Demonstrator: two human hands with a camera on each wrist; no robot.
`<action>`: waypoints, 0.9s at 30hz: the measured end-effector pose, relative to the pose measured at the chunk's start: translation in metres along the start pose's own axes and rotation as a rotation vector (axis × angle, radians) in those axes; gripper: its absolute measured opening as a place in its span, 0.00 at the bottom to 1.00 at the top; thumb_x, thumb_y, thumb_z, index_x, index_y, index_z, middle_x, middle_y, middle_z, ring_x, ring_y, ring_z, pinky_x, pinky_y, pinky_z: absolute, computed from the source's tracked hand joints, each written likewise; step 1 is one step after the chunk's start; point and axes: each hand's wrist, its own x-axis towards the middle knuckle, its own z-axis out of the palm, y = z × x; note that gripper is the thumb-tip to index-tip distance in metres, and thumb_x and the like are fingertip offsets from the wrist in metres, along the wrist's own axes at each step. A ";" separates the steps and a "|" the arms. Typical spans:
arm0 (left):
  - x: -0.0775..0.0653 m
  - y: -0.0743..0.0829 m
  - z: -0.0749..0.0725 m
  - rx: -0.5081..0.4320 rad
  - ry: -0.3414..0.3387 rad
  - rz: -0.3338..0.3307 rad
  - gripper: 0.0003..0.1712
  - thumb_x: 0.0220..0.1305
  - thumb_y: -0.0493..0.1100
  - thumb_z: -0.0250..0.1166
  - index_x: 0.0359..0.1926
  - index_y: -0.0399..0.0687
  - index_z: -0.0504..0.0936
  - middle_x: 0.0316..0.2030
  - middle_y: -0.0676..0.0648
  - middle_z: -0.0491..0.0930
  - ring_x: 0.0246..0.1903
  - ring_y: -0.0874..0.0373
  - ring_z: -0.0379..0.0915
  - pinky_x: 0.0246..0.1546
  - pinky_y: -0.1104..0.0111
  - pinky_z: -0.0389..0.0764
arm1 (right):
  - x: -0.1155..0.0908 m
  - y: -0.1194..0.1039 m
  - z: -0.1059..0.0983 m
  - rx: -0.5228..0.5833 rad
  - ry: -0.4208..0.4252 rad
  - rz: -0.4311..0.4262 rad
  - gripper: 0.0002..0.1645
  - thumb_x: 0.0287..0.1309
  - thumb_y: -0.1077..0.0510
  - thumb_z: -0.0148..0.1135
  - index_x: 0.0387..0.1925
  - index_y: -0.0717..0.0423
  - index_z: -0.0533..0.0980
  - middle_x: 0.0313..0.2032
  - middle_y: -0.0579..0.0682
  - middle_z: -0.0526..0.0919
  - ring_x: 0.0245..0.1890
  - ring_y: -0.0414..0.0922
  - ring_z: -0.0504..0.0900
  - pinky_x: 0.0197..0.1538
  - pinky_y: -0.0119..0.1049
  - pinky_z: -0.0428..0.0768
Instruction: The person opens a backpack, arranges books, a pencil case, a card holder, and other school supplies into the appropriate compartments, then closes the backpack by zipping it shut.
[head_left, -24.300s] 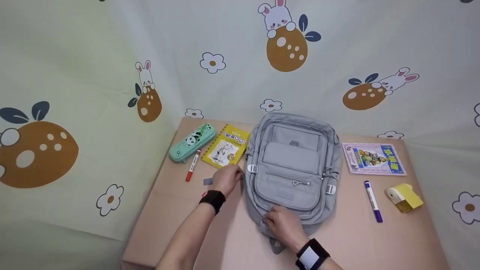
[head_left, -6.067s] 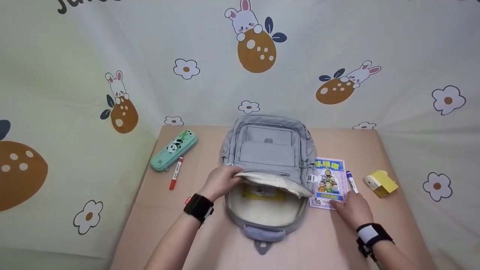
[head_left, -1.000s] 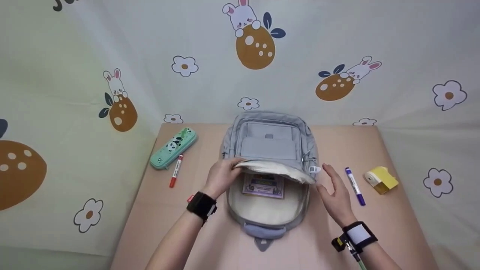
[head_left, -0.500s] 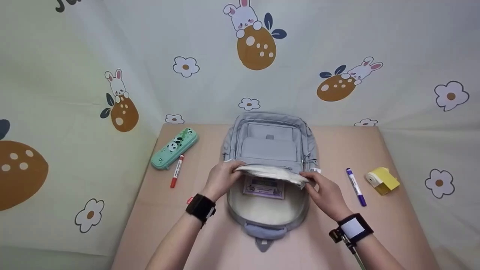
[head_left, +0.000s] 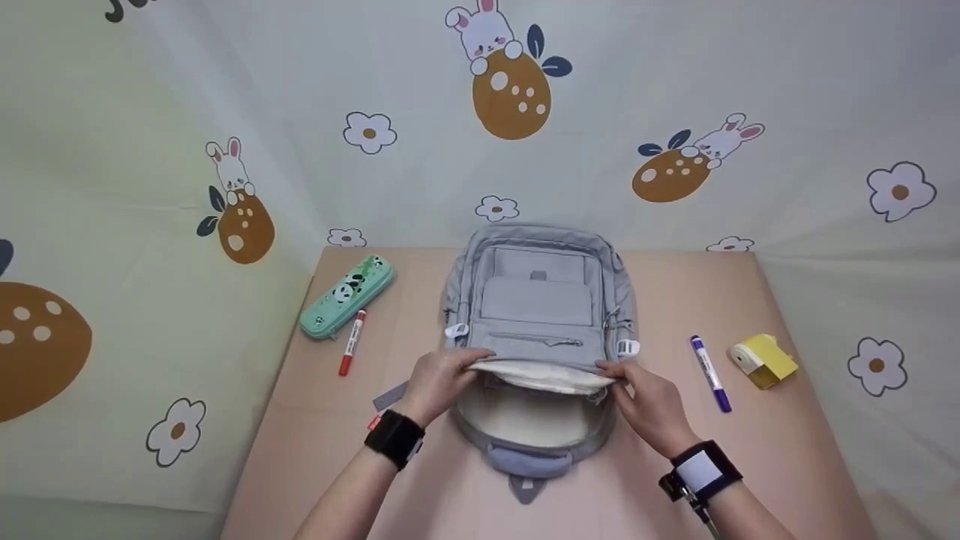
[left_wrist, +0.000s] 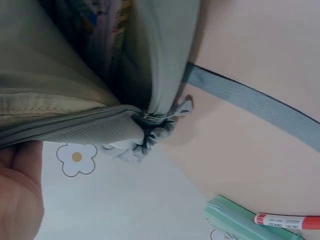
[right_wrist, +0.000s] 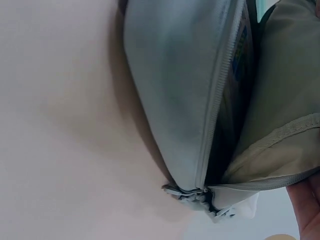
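A grey backpack [head_left: 536, 300] lies on its back with its main compartment unzipped toward me. My left hand [head_left: 441, 384] pinches the left side of the front flap's edge [head_left: 540, 375]. At the right side of that same edge, my right hand [head_left: 651, 405] grips the flap between thumb and fingers. The flap is lifted a little, showing its cream lining. In the left wrist view, books [left_wrist: 102, 35] lie deep in the compartment; the flap hides them in the head view. A zipper pull [left_wrist: 184, 106] hangs at the opening's corner.
To the left lie a mint panda pencil case [head_left: 349, 296] and a red marker [head_left: 352, 343]. On the right are a purple marker [head_left: 710, 373] and a yellow-and-white pencil sharpener [head_left: 763, 361]. A grey strap [left_wrist: 250, 102] sticks out left of the bag.
Earlier the bag was closed and two books lay on the table; they went inside. Within the last second my right hand took the flap, and both hands lowered it toward me over the books.
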 end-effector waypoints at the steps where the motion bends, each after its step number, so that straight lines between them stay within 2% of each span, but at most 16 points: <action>1: -0.003 -0.002 0.002 -0.001 0.006 0.026 0.17 0.63 0.38 0.72 0.53 0.54 0.89 0.48 0.54 0.88 0.47 0.57 0.85 0.45 0.62 0.84 | -0.002 0.001 0.001 -0.003 0.000 -0.012 0.22 0.49 0.75 0.73 0.41 0.51 0.80 0.50 0.43 0.88 0.45 0.46 0.88 0.39 0.37 0.84; 7: -0.023 -0.015 0.017 0.039 0.018 0.186 0.19 0.60 0.38 0.74 0.53 0.54 0.88 0.50 0.55 0.87 0.50 0.59 0.84 0.49 0.65 0.82 | -0.018 0.006 0.012 -0.014 -0.025 -0.055 0.23 0.46 0.74 0.75 0.38 0.48 0.80 0.51 0.42 0.88 0.47 0.44 0.88 0.43 0.37 0.83; 12: -0.039 -0.025 0.031 0.104 -0.040 0.271 0.23 0.56 0.37 0.75 0.55 0.51 0.87 0.53 0.52 0.86 0.54 0.56 0.82 0.53 0.62 0.81 | -0.033 0.009 0.020 0.000 -0.068 -0.034 0.23 0.44 0.73 0.77 0.35 0.46 0.79 0.52 0.42 0.87 0.49 0.44 0.87 0.46 0.38 0.83; 18: -0.051 -0.032 0.043 0.155 -0.125 0.290 0.27 0.54 0.35 0.76 0.57 0.51 0.87 0.57 0.50 0.84 0.58 0.55 0.79 0.55 0.61 0.79 | -0.043 0.011 0.027 0.000 -0.107 -0.023 0.22 0.43 0.72 0.76 0.33 0.46 0.78 0.53 0.43 0.87 0.51 0.45 0.86 0.48 0.37 0.82; 24: -0.053 -0.035 0.048 0.172 -0.172 0.269 0.26 0.55 0.36 0.74 0.58 0.52 0.86 0.59 0.51 0.83 0.61 0.56 0.77 0.58 0.63 0.77 | -0.048 0.014 0.030 -0.006 -0.124 -0.024 0.22 0.42 0.72 0.74 0.35 0.47 0.78 0.53 0.46 0.86 0.52 0.46 0.85 0.51 0.36 0.80; 27: -0.053 -0.036 0.047 0.168 -0.197 0.269 0.24 0.59 0.40 0.73 0.59 0.51 0.86 0.60 0.50 0.82 0.61 0.56 0.76 0.59 0.63 0.77 | -0.051 0.015 0.031 0.006 -0.147 -0.001 0.21 0.43 0.71 0.74 0.36 0.47 0.78 0.55 0.46 0.86 0.55 0.46 0.84 0.54 0.36 0.79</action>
